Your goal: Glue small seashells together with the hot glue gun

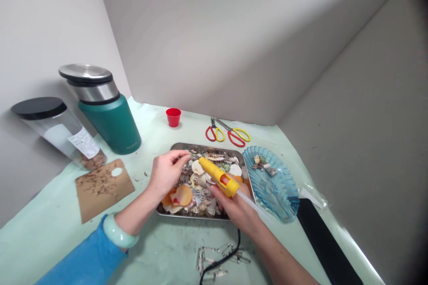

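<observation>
My right hand (236, 207) is wrapped round a yellow hot glue gun (217, 176), its nozzle pointing up and left. A clear glue stick (254, 205) sticks out of its back end. Just left of the nozzle, my left hand (169, 169) pinches with thumb and forefinger; whatever is between the fingertips is too small to make out. Both hands are over a metal tray (197, 217) heaped with seashells (183, 195) in white, orange and brown.
Right of the tray lies a blue shell-shaped dish (270, 191) holding a few shells. Two pairs of scissors (234, 136) and a red cup (173, 117) are behind. Left stand a green bottle (110, 120), a clear jar (60, 136) and a brown card (103, 193). Safety pins (214, 260) lie in front.
</observation>
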`<state>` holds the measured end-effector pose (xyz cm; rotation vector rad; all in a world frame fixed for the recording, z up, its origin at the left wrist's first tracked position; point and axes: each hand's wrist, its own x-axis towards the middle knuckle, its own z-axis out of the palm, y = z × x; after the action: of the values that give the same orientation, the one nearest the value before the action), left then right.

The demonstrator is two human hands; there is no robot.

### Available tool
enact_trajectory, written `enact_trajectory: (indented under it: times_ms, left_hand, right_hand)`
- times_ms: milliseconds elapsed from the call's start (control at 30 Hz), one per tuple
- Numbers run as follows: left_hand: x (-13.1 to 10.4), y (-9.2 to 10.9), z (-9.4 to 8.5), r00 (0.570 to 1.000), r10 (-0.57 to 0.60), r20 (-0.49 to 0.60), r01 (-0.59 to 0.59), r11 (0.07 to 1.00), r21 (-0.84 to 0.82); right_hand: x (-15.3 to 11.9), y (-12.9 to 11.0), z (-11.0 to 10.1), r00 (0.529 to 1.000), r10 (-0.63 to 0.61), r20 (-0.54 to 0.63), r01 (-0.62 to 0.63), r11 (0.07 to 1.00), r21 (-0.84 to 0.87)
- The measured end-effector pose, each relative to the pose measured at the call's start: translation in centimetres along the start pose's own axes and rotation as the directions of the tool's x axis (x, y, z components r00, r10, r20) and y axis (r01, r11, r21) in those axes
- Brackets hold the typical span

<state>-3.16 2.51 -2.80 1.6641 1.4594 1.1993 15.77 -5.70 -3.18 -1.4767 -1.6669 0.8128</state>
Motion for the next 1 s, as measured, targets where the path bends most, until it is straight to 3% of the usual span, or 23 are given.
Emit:
enact_trajectory:
  times_ms: [500, 767, 1000]
  left_hand:
    - [-0.11, 0.27, -0.05, 0.999, 0.051, -0.019, -0.052, 0.998, -0.030]
    - [-0.01, 0.04, -0.03, 1.000, 0.005, 0.002, -0.005, 1.000, -0.023]
    - [-0.02, 0.19, -0.03, 0.999, 0.034, -0.014, -0.035, 0.998, -0.047]
  right_hand:
    - [0.05, -0.03, -0.08, 1.000, -0.007, 0.024, 0.008, 1.000, -0.013]
    - [0.04, -0.29, -0.08, 0.999, -0.013, 0.042, 0.014, 1.000, -0.014]
    - [-0.07, -0.37, -0.07, 1.000, 0.002, -0.028, -0.002, 1.000, -0.003]
